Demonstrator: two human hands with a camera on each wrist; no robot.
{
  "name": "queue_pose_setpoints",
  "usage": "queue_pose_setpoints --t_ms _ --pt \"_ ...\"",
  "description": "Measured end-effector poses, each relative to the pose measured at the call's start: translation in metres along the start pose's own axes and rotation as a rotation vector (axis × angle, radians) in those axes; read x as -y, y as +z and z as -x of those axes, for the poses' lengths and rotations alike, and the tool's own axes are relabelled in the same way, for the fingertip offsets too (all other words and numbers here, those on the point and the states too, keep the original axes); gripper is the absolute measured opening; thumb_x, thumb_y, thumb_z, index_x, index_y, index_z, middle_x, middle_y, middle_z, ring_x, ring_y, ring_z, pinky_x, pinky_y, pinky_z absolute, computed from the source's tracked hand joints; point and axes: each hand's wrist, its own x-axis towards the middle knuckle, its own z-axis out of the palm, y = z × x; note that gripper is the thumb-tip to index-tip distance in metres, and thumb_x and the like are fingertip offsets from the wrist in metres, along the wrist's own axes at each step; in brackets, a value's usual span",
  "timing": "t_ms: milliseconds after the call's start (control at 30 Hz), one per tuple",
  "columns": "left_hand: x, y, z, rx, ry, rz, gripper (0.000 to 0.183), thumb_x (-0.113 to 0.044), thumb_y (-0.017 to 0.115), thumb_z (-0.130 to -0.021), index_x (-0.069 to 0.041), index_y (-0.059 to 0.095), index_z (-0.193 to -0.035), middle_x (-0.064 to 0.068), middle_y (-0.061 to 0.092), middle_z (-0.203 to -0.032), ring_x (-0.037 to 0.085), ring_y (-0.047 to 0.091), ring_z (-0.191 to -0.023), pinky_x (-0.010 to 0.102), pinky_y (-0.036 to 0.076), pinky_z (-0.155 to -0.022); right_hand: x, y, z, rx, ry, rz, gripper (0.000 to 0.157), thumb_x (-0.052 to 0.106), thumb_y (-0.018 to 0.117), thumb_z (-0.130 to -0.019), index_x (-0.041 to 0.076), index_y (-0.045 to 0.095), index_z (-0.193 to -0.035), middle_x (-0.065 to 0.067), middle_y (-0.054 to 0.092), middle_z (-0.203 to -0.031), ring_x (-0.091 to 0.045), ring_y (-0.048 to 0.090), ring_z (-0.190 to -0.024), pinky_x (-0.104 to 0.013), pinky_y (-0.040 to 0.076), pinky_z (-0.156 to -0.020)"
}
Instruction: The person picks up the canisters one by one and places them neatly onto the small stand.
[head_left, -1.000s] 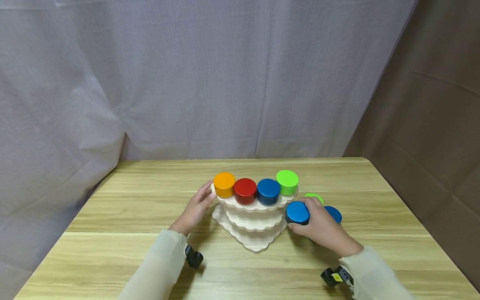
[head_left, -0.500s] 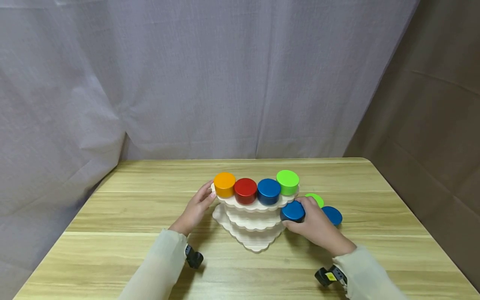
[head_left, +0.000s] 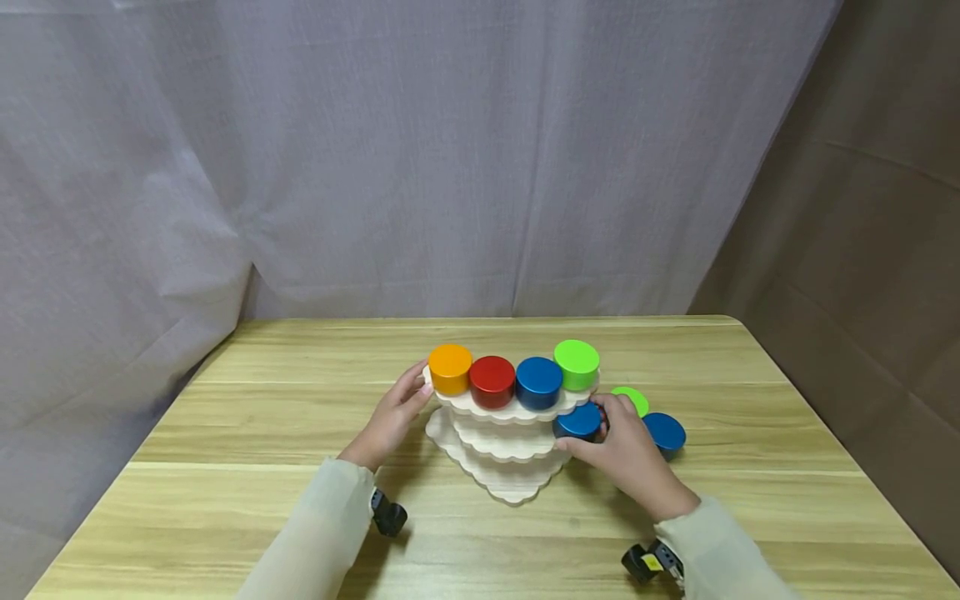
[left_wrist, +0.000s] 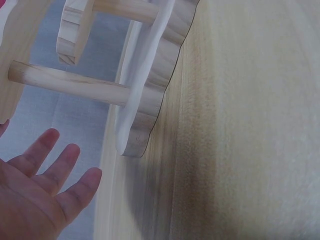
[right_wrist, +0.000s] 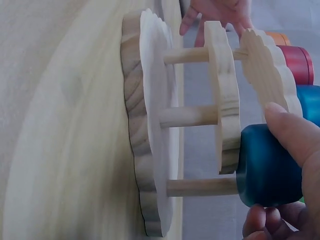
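A pale wooden tiered stand (head_left: pixel 512 442) with scalloped boards on dowels stands mid-table. In the head view, my left hand (head_left: pixel 390 414) grips the left rim of its top board between thumb and index finger; the left wrist view shows the other fingers (left_wrist: pixel 62 175) spread free. My right hand (head_left: pixel 626 446) holds a round blue tin (head_left: pixel 577 422), thumb on one side and fingers on the other. That tin sits at the right end of the middle board, partly under the top one. Its base appears against the board's edge in the right wrist view (right_wrist: pixel 267 167).
Along the top board stand an orange tin (head_left: pixel 450 369), a red tin (head_left: pixel 492 382), a blue tin (head_left: pixel 538 383) and a green tin (head_left: pixel 576 364). On the table to the right, beyond my right hand, are another green tin (head_left: pixel 632 400) and another blue tin (head_left: pixel 664 433).
My right hand has carried the blue tin leftward, from beside the stand to the right end of the middle board. The left hand has stayed at the top board's rim.
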Motion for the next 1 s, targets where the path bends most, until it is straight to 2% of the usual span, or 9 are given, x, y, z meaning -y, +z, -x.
queue_pose_setpoints --t_ms 100,267,467,767,833,1000 --pt "0.012 0.0 -0.006 -0.006 -0.005 0.005 0.05 -0.035 0.045 -0.094 -0.023 0.031 -0.14 0.018 0.04 -0.134 0.034 0.04 -0.12 0.052 0.035 -0.093 0.002 0.001 0.0 -0.008 0.017 -0.027 0.074 0.046 0.074 -0.067 -0.001 0.045 -0.115 -0.008 0.043 -0.09 -0.019 0.042 -0.08 -0.028 0.038 -0.065" --pt "0.016 0.001 -0.009 -0.011 0.001 -0.001 0.05 -0.041 0.044 -0.092 -0.028 0.032 -0.139 0.016 0.04 -0.134 0.032 0.04 -0.121 0.052 0.035 -0.094 0.003 0.004 0.001 -0.017 0.019 -0.095 0.062 0.041 0.074 -0.069 0.001 0.046 -0.108 -0.006 0.046 -0.086 -0.018 0.046 -0.079 -0.025 0.039 -0.065" --pt "0.016 0.001 -0.008 -0.012 0.007 0.001 0.05 -0.04 0.044 -0.093 -0.027 0.032 -0.139 0.016 0.041 -0.133 0.032 0.041 -0.12 0.052 0.035 -0.093 0.004 0.006 0.001 -0.023 0.022 -0.138 0.063 0.032 0.075 -0.071 -0.001 0.043 -0.114 -0.007 0.049 -0.089 -0.02 0.049 -0.082 -0.024 0.042 -0.068" --pt "0.017 0.001 -0.007 -0.019 0.016 0.022 0.051 -0.041 0.046 -0.092 -0.026 0.032 -0.139 0.016 0.041 -0.134 0.032 0.04 -0.12 0.051 0.035 -0.094 0.005 0.01 0.001 -0.019 0.054 -0.194 0.065 0.031 0.073 -0.074 0.0 0.039 -0.12 -0.009 0.05 -0.092 -0.021 0.049 -0.084 -0.023 0.043 -0.068" --pt "0.017 0.001 -0.007 -0.022 0.014 0.025 0.051 -0.042 0.046 -0.091 -0.027 0.033 -0.138 0.015 0.041 -0.133 0.031 0.041 -0.12 0.051 0.036 -0.094 0.005 0.01 0.002 -0.014 0.057 -0.191 0.066 0.032 0.073 -0.074 0.0 0.039 -0.12 -0.008 0.049 -0.093 -0.021 0.049 -0.084 -0.024 0.043 -0.069" --pt "0.016 0.001 -0.007 -0.016 0.019 0.031 0.052 -0.042 0.046 -0.091 -0.027 0.033 -0.139 0.015 0.041 -0.134 0.031 0.041 -0.12 0.051 0.035 -0.094 0.002 0.002 0.005 0.02 0.025 -0.125 0.072 0.039 0.07 -0.076 -0.001 0.037 -0.126 -0.01 0.051 -0.102 -0.022 0.05 -0.093 -0.036 0.045 -0.079"
